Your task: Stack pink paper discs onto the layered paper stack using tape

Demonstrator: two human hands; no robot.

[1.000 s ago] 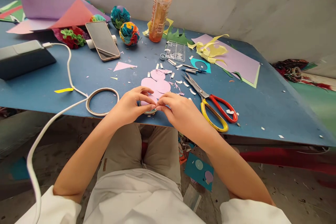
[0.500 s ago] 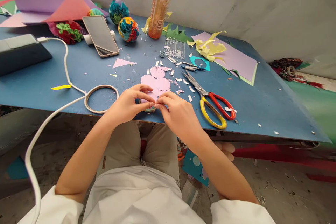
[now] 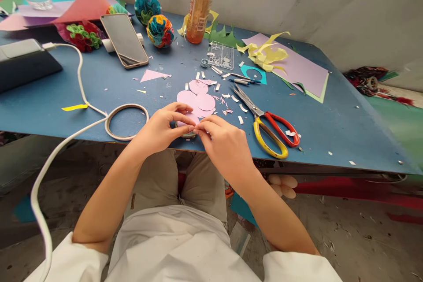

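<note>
My left hand (image 3: 167, 127) and my right hand (image 3: 223, 143) meet near the table's front edge, fingertips almost touching. Both pinch at the rim of a pink paper circle (image 3: 185, 120), which lies on a low round object partly covered by my fingers. Just beyond, several loose pink paper circles (image 3: 197, 98) overlap on the table. Scissors (image 3: 264, 116) with one red and one yellow handle lie open to the right of my right hand. To the left of my left hand is a pale ring like a tape roll (image 3: 109, 125).
White and pink paper scraps (image 3: 240, 120) are scattered around. Behind stand an orange drink bottle (image 3: 197, 13) and ruffled paper balls (image 3: 160, 31). A phone (image 3: 124, 42) leans on a white roll. A white cable (image 3: 81, 72) crosses the left side. Yellow strips (image 3: 267, 53) lie on a lilac sheet (image 3: 302, 70).
At the upper left, the raised purple sheet has dropped out of sight and a red-labelled water bottle shows there. My view has shifted slightly; both hands keep nearly the same pinch.
</note>
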